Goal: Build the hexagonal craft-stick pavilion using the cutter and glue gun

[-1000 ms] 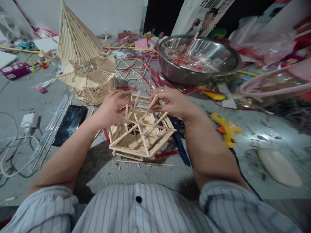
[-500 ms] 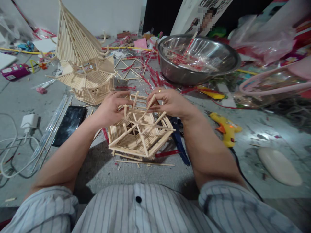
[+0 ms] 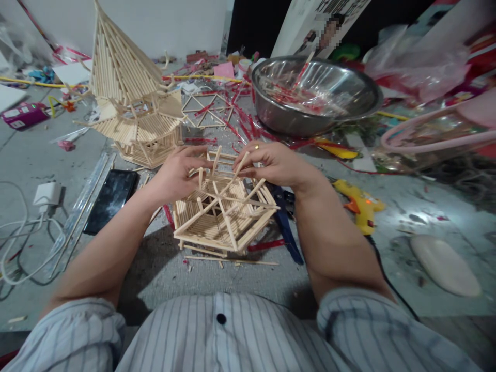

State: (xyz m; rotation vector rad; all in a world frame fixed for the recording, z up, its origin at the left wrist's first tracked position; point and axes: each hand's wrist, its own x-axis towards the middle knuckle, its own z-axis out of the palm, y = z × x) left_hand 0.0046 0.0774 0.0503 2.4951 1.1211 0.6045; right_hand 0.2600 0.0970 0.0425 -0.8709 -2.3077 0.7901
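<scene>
A six-sided frame of pale wooden sticks [image 3: 205, 242] rests in front of me, with crossing sticks over its top and short posts standing up. My left hand [image 3: 176, 173] is closed at its far left side, the fingertips by an upright post. On the far right side, my right hand [image 3: 271, 164] has its thumb and fingers closed by a slanting stick [image 3: 242, 163]. The posts partly hide both sets of fingertips. Behind my left hand stands a taller stick pagoda [image 3: 120, 67] with a pointed roof. Blue-handled pliers [image 3: 287, 230] lie just right of the frame.
A metal bowl [image 3: 290, 121] with red-and-clear wrappers stands at the back right. A yellow glue gun [image 3: 362, 206] and a pale oval object [image 3: 445, 263] lie right. A black phone [image 3: 110, 201] and a white charger [image 3: 47, 195] lie left. A flat stick lattice [image 3: 209, 111] lies behind.
Almost nothing differs. My right wrist and forearm have shifted slightly to the right, while the fingers of both hands stay at the same places on the stick frame.
</scene>
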